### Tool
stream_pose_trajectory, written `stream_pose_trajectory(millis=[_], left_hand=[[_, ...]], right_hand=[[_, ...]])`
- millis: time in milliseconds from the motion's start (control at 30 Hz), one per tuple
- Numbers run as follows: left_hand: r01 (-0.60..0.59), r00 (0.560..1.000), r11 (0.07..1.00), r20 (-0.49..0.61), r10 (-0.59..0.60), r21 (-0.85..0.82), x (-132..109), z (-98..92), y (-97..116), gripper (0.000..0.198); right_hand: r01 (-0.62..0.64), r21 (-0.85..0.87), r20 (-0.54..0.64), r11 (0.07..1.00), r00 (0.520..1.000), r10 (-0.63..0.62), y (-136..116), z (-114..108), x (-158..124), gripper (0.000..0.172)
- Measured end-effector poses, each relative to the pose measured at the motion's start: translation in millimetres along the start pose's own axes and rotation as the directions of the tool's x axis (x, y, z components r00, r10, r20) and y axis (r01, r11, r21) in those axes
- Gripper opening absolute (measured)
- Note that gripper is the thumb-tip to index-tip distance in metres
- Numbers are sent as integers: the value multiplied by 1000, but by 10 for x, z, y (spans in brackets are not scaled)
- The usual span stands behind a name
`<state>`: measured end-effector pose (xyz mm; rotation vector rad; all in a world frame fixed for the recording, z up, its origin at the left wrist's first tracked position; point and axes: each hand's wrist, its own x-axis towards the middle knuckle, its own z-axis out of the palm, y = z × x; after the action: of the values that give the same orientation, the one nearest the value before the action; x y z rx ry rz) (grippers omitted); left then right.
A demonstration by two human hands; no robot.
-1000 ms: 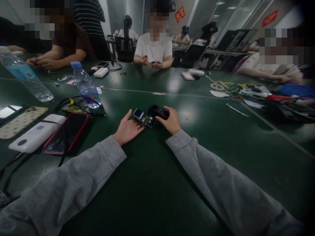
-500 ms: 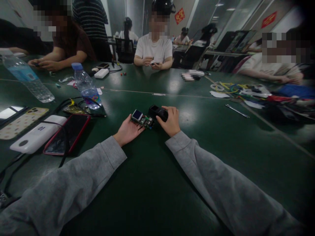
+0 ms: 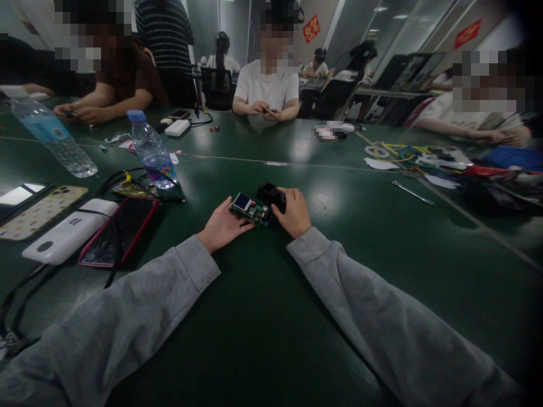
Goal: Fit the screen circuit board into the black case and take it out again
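Observation:
My left hand [image 3: 221, 225], palm turned up, supports a green circuit board [image 3: 256, 213] that has a small dark-blue screen [image 3: 242, 202] framed in white. The fingers pass beneath the board and the thumb rests by its screen end. A black plastic case [image 3: 270, 194] with a window opening is gripped by my right hand [image 3: 296, 211], thumb in front and fingers over its right end. Case and board sit close side by side, just above the table; whether they touch I cannot tell.
Left on the green table [image 3: 254, 316] lie a red-edged phone [image 3: 121, 230], a white power bank [image 3: 70, 230], cables and two water bottles [image 3: 153, 155]. Right are a wrench [image 3: 412, 192] and a pile of cables [image 3: 462, 164]. Several people sit around, one opposite [image 3: 266, 85].
The view has shifted slightly, moving everything a little to the right. The case in my right hand has tilted slightly beside the board. The person opposite has brought both hands together.

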<state>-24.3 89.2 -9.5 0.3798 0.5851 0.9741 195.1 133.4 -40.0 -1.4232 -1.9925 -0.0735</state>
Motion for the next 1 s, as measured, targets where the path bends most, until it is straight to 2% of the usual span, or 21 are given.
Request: stream_pose_trajectory(millis=[133, 233, 333, 467, 600, 700, 800, 933, 1000], left_hand=[[-3, 999, 1000, 39, 4, -5, 14, -35, 2, 46], [0, 998, 1000, 64, 1, -12, 17, -51, 11, 47], [-9, 998, 1000, 67, 9, -11, 9, -41, 24, 43], [-24, 998, 1000, 59, 23, 7, -7, -10, 34, 39], [-34, 996, 999, 79, 33, 12, -11, -21, 36, 36], [-37, 993, 999, 110, 36, 15, -11, -48, 42, 37], [-36, 995, 999, 93, 35, 8, -17, -56, 47, 35], [-31, 997, 999, 63, 33, -24, -32, -29, 46, 35], [-25, 998, 999, 54, 27, -37, -37, -18, 44, 38]], right_hand=[[5, -40, 22, 999, 1000, -4, -7, 0, -3, 48], [29, -13, -7, 999, 1000, -29, -9, -11, -8, 44], [76, 73, -127, 994, 990, -66, -12, -34, -2, 42], [151, 187, -318, 971, 944, -86, -72, -85, 9, 43], [249, 270, -410, 930, 904, -123, -251, -159, -36, 42], [297, 319, -410, 900, 899, -152, -420, -203, -119, 43], [317, 340, -356, 886, 915, -191, -544, -210, -200, 45], [351, 337, -271, 874, 925, -267, -595, -189, -247, 45], [324, 331, -208, 886, 941, -267, -592, -185, -249, 44]])
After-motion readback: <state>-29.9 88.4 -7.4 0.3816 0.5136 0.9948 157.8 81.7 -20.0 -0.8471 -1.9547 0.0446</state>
